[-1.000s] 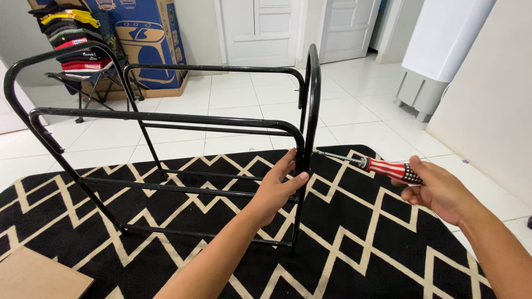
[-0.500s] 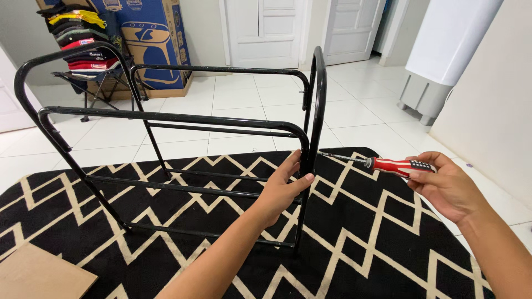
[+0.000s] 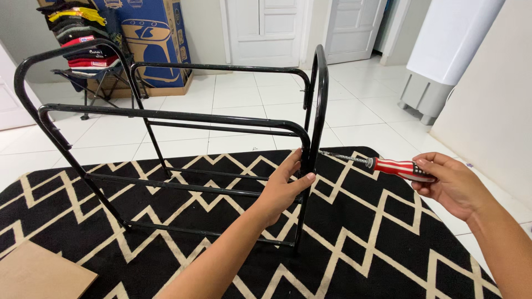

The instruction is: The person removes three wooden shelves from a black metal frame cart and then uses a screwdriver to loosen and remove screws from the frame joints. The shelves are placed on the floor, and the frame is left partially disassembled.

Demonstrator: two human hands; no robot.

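My left hand (image 3: 282, 188) is closed around the end post of the black metal rack (image 3: 172, 117), which stands on the zigzag rug (image 3: 377, 243). My right hand (image 3: 451, 185) grips a red-handled screwdriver (image 3: 382, 164), tip at the post. I judge the tubing stiff, light and smooth; best held at that post, near the joint

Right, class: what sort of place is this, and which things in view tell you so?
Most likely a room in a home. White panelled doors stand at the back, a black-and-cream zigzag rug lies on the white tiled floor, and a stack of caps sits on a folding stool.
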